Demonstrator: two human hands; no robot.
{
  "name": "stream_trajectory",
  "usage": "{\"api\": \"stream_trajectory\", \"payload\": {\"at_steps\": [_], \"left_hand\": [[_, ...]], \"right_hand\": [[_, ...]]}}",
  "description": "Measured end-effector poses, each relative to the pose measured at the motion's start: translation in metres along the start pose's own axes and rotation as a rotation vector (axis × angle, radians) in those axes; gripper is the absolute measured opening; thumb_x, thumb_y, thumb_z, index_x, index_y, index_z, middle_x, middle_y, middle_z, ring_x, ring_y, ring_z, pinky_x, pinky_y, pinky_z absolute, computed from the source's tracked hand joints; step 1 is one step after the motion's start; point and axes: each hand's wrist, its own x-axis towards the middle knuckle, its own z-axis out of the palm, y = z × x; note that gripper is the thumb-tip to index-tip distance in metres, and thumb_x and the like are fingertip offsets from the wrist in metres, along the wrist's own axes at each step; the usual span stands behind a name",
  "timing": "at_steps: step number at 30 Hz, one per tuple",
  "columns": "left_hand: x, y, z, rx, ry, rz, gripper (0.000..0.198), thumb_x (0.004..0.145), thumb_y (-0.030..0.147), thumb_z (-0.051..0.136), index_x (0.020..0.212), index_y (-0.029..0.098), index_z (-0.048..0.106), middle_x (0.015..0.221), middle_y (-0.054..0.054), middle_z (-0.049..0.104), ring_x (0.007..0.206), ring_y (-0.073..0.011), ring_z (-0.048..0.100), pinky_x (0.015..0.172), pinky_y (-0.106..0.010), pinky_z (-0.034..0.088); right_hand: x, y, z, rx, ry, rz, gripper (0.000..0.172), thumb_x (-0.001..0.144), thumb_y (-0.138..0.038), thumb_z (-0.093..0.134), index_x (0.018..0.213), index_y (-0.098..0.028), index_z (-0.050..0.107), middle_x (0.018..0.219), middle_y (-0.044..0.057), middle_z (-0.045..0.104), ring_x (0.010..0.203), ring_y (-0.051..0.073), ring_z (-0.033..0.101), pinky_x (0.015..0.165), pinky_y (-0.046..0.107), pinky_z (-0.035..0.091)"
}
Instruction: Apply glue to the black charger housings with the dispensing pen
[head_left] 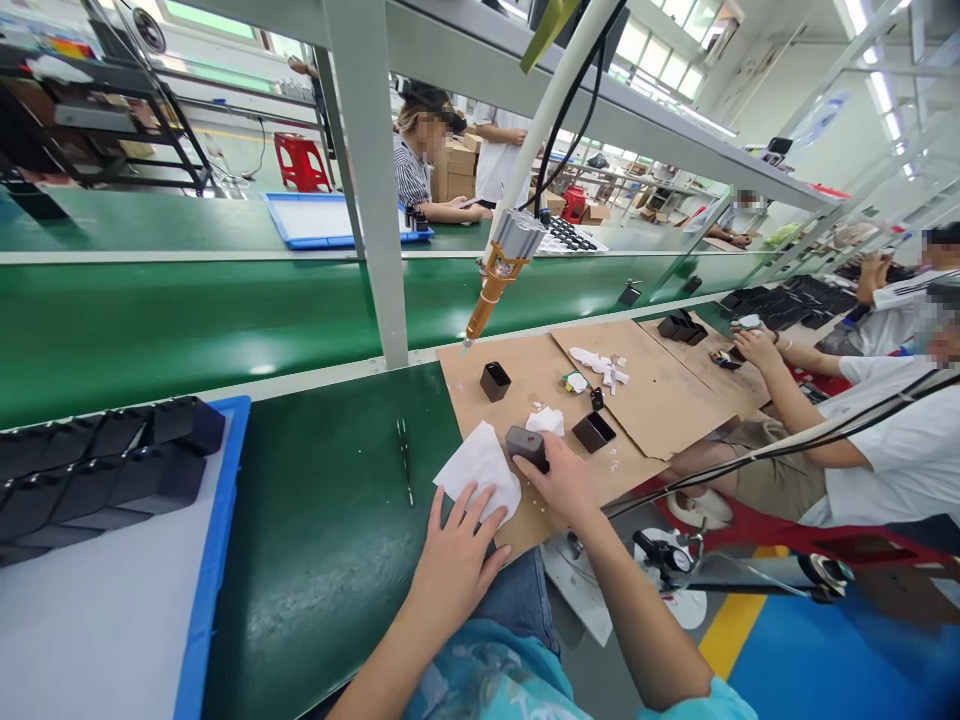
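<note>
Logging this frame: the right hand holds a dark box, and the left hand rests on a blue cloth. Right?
The cloth is white, not blue, as the head view shows. The right hand holds a dark box, and the left hand rests on the cloth.

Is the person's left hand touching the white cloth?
Touching. The head view shows the left hand with its fingers spread flat on the white cloth, no gap between them.
</note>
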Motion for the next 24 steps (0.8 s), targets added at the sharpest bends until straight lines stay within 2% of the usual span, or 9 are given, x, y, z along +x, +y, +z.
{"api": "stream_trajectory", "payload": {"at_steps": [3,8,11,15,19,24], "left_hand": [[-0.0001,0.0001,-0.0001,-0.01,-0.016,-0.006,0.03,0.094,0.041,0.054,0.121,0.03,0.062,0.14,-0.002,0.057,0.13,-0.0305,0.05,0.113,-0.06,0.027],[0.0003,0.0004,-0.0016,-0.017,-0.027,-0.007,0.031,0.094,0.041,0.055,0.122,0.029,0.062,0.14,-0.004,0.057,0.13,-0.0305,0.049,0.114,-0.06,0.027],[0.0004,0.0006,-0.0018,-0.016,-0.027,-0.009,0.031,0.094,0.041,0.055,0.122,0.029,0.062,0.14,-0.004,0.057,0.131,-0.0302,0.049,0.114,-0.06,0.026],[0.0005,0.0008,-0.0016,-0.018,-0.041,-0.016,0.032,0.093,0.042,0.056,0.123,0.03,0.061,0.141,-0.003,0.056,0.131,-0.0308,0.049,0.113,-0.061,0.028],[0.0008,0.0009,-0.0021,-0.02,-0.056,-0.017,0.032,0.094,0.042,0.055,0.123,0.029,0.06,0.142,-0.003,0.055,0.131,-0.0315,0.049,0.112,-0.063,0.029],[0.0011,0.0013,-0.0038,-0.016,-0.082,-0.02,0.033,0.095,0.041,0.053,0.125,0.029,0.059,0.143,-0.003,0.054,0.133,-0.0316,0.047,0.112,-0.063,0.029]], "right_hand": [[0.0028,0.0037,-0.0021,-0.01,0.025,-0.021,0.03,0.089,-0.048,0.051,0.1,-0.021,0.057,0.098,0.008,0.065,0.087,0.021,0.063,0.075,0.032,0.049],[0.0034,0.0031,-0.001,-0.023,-0.011,-0.042,0.029,0.087,-0.049,0.056,0.092,-0.021,0.057,0.089,0.006,0.064,0.078,0.021,0.062,0.069,0.032,0.049],[0.0036,0.0024,-0.0014,-0.019,0.024,-0.045,0.031,0.09,-0.048,0.051,0.102,-0.02,0.056,0.101,0.009,0.063,0.088,0.022,0.063,0.074,0.033,0.05],[0.004,0.0029,-0.0025,-0.016,-0.002,-0.065,0.029,0.086,-0.048,0.057,0.097,-0.021,0.058,0.095,0.007,0.063,0.081,0.021,0.063,0.07,0.033,0.05],[0.0047,0.0047,-0.0011,-0.009,0.045,-0.059,0.032,0.091,-0.048,0.048,0.104,-0.02,0.056,0.103,0.01,0.062,0.093,0.023,0.062,0.078,0.035,0.051],[0.0068,0.0049,0.0006,-0.027,0.002,-0.055,0.033,0.083,-0.053,0.058,0.093,-0.021,0.058,0.094,0.008,0.061,0.082,0.024,0.063,0.068,0.035,0.05]]}}
